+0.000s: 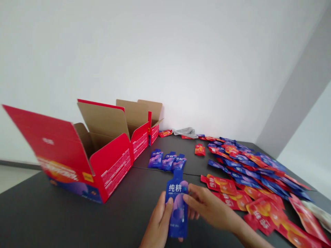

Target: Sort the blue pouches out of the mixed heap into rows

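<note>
Both hands hold one blue spouted pouch (177, 206) with white characters, upright above the dark table (77, 220). My left hand (158, 224) grips its left edge, thumb on the front. My right hand (207, 206) pinches its right edge near the top with fingers closed. Just beyond it, three more blue pouches (167, 160) lie side by side in a row on the table.
An open red carton (103, 165) stands at the left, with two more open red cartons (144, 131) behind it. A wide heap of red and blue pouches (253, 172) covers the right side. A grey bag (185, 132) lies by the white wall.
</note>
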A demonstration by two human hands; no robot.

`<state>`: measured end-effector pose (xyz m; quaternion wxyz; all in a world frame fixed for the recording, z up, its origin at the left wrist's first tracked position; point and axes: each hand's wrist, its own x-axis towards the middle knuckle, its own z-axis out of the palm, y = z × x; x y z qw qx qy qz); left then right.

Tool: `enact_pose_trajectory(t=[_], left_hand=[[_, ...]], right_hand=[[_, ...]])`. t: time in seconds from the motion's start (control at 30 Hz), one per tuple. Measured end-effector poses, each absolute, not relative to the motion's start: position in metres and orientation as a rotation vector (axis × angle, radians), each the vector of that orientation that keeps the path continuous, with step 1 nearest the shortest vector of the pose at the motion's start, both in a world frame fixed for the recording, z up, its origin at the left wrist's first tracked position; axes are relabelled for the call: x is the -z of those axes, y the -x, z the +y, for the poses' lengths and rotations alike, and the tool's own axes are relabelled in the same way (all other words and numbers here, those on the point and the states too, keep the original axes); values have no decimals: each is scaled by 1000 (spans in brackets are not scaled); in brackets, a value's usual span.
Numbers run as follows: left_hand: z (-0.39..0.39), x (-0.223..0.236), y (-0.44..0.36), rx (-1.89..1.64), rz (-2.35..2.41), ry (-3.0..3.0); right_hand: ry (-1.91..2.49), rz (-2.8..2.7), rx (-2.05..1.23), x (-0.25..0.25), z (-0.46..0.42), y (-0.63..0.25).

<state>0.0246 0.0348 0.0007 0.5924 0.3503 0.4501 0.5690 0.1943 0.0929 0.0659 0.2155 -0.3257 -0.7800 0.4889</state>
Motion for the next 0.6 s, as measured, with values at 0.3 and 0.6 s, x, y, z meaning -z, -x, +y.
enact_pose_trajectory(t=[0.3, 0.6], left_hand=[[37, 1, -34, -1210, 1062, -1270], [43, 14, -32, -1267, 987, -1268]], right_hand=[[1055, -1786, -1208, -65, 150, -217], [1498, -1945, -1075, -25, 244, -223]])
